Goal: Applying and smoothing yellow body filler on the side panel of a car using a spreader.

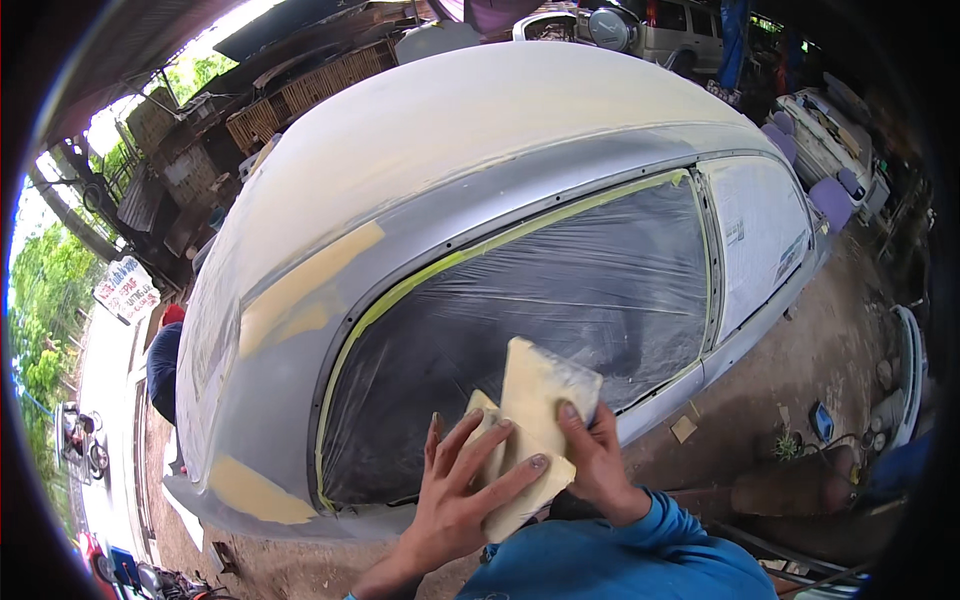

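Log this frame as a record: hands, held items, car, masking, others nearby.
left_hand: left hand, fingers across lower piece
right_hand: right hand, thumb on upper piece
held_items: both cream-coloured, overlapping in view
car: car, pale cream roof, silver-grey side, cream patch at lower left
masking: dark film on larger window, white paper on smaller
others: person, dark top, red headwear, beyond car's left end

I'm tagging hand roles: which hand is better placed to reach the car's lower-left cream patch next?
Probably the left hand: it is nearer the cream patch, while the right hand sits farther right. Both hands are on cream-coloured pieces, so either may need freeing first.
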`<state>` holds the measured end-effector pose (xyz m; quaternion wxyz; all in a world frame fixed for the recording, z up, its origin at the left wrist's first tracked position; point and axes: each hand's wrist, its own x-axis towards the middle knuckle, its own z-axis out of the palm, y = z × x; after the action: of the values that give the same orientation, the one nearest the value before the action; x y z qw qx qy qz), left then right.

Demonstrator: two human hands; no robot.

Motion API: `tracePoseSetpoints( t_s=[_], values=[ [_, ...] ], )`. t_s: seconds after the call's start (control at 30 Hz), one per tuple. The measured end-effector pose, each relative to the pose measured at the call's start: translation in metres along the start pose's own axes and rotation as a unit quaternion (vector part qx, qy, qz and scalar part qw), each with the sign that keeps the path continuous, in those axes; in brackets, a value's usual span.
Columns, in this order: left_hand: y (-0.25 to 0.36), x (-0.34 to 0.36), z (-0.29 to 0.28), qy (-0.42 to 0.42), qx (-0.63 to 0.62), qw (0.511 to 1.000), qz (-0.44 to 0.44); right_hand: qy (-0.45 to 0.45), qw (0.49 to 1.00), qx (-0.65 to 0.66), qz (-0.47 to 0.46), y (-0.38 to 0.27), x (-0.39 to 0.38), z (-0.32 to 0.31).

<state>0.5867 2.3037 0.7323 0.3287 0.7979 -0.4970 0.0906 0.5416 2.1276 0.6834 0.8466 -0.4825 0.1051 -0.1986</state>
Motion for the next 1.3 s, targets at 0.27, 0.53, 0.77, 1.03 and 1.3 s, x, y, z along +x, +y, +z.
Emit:
tracePoseSetpoints(
  t_s=[0.27, 0.53, 0.77, 1.03, 1.3],
  values=[
    [0.0, 0.018, 0.012, 0.024, 0.097, 0.994, -0.033, -0.077, 0.977, 0.149, 0.134, -0.02, 0.03, -0.013],
    [0.003, 0.055, 0.016, 0.042, 0.294, 0.94, -0.166, -0.152, 0.973, 0.168, 0.043, -0.073, 0.102, -0.059],
    [0.053, 0.122, 0.049, -0.039, 0.343, 0.92, -0.183, -0.173, 0.959, -0.131, -0.182, -0.051, 0.146, -0.094],
    [0.012, 0.189, -0.009, 0.096, 0.3, 0.896, -0.314, -0.135, 0.986, 0.064, -0.077, -0.054, 0.185, -0.154],
    [-0.045, 0.232, -0.014, 0.09, 0.342, 0.884, -0.304, -0.277, 0.961, 0.014, -0.012, -0.037, 0.188, -0.179]
  ],
)
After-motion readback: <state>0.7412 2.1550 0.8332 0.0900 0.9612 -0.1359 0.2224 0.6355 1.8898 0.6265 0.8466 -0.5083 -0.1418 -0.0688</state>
